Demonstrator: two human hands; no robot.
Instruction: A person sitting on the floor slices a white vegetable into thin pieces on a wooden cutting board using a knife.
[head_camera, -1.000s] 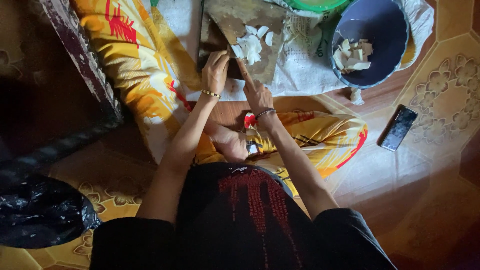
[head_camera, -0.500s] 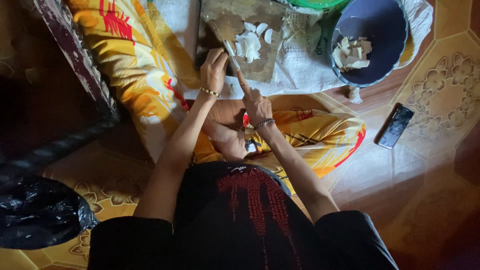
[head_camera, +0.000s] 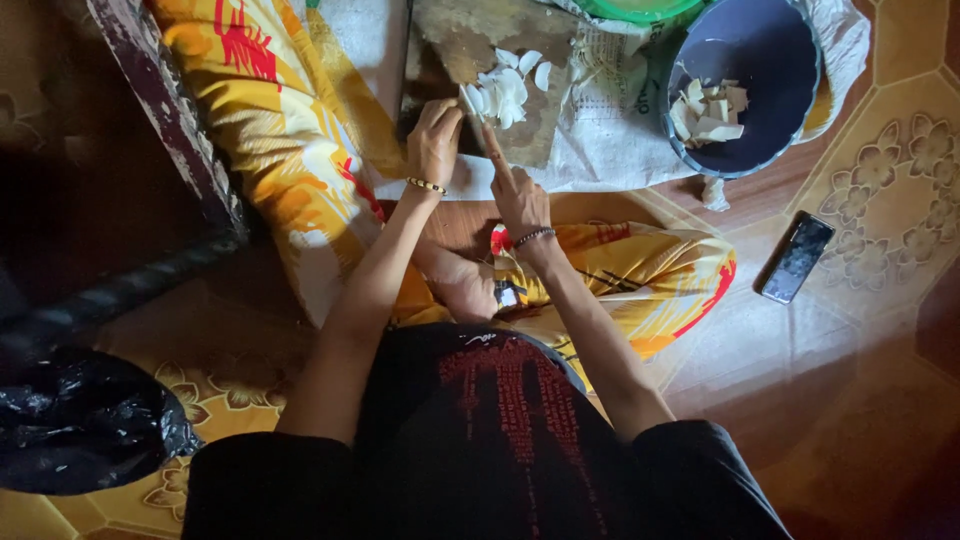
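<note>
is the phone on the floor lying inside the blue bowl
No, the phone lies on the tiled floor, apart from the blue bowl, which holds only pale cut pieces.

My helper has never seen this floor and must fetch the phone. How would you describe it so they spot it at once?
Start at the dark blue bowl holding pale slices, at the upper right beside the cutting board. Move down and right from it onto the bare patterned floor tiles. There lies the phone, a flat, dark, glossy rectangle, alone and tilted; nothing else nearby is thin and shiny black.
</note>
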